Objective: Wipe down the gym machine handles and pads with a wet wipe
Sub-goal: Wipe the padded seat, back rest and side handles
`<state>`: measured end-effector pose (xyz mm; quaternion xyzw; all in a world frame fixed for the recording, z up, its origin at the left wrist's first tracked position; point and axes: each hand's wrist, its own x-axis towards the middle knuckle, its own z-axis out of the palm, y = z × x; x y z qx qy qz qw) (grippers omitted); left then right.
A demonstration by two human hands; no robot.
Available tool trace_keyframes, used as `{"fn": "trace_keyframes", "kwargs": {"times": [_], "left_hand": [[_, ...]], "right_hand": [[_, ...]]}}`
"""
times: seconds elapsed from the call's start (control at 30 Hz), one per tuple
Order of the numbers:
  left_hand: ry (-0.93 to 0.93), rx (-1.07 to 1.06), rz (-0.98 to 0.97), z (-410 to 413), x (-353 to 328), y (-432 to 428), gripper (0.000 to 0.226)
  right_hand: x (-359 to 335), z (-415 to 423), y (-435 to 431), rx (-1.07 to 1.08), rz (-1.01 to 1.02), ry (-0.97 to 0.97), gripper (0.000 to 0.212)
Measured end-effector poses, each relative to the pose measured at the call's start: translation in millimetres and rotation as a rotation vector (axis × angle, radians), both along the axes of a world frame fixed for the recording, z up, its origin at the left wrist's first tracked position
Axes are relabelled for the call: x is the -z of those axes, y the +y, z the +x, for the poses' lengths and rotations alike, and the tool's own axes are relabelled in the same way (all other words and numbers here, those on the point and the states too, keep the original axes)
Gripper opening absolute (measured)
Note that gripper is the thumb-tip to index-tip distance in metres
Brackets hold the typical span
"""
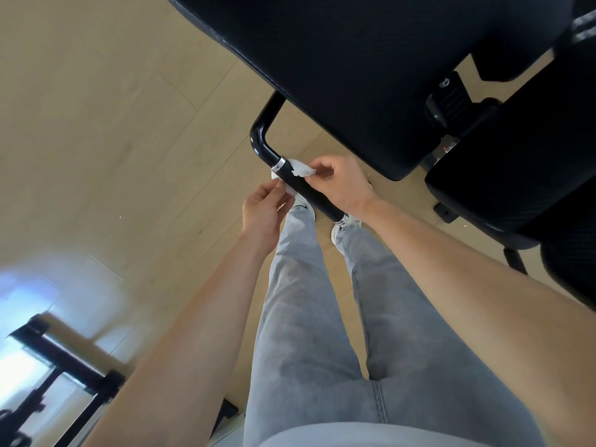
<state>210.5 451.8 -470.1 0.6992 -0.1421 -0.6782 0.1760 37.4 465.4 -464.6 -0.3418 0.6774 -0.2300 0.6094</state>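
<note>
Pale wood floor (pixel 113 124) all round, and the big black pad (pixel 354 59) looms up top. Grey jeans (pixel 306 317) stand right below it. Down at the black handle (pixel 311 196), both hands are in: the left hand (pixel 261 211) pinches one end of the wipe (pixel 301 170), the right hand (pixel 342 182) pinches the other. It's slung across the handle, just beside the chrome collar (pixel 280 164).

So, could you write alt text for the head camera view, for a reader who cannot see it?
A person's left hand and right hand each pinch an end of a white wet wipe that crosses the black handle of a gym machine, near a black pad. The person's grey trousers show below.
</note>
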Motion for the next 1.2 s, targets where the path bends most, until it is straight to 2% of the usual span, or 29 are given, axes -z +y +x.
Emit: {"fn": "trace_keyframes", "kwargs": {"times": [0.2,0.37,0.47,0.6,0.7,0.83,1.1,1.2], "left_hand": [[-0.047,0.039,0.024,-4.3,-4.5,21.4,0.008],[-0.018,-0.107,-0.030,-3.9,-11.8,2.5,0.015],[-0.040,-0.175,-0.076,-3.0,-12.1,-16.1,0.012],[-0.050,-0.155,-0.121,-4.2,-11.6,-22.8,0.014],[-0.063,-0.184,-0.101,-8.3,-12.3,-16.6,0.015],[-0.063,-0.186,-0.066,-9.3,-11.8,-5.0,0.009],[-0.111,0.050,0.017,-17.0,-9.5,27.3,0.007],[-0.121,0.051,0.000,-16.2,-12.8,28.7,0.003]], "right_hand": [[-1.9,5.2,9.2,0.066,-0.005,-0.001,0.002],[-3.7,8.1,-12.0,0.028,-0.060,0.011,0.038],[-4.1,12.3,-27.2,-0.046,-0.137,0.013,0.048],[-3.3,14.3,-34.8,-0.062,-0.166,0.012,0.023],[-0.6,13.2,-27.4,-0.052,-0.156,0.046,0.015],[6.2,9.2,-7.1,-0.060,-0.099,0.113,0.009],[6.9,0.5,22.4,-0.067,-0.037,0.213,0.006],[6.7,0.4,24.3,-0.076,-0.056,0.235,0.003]]}}
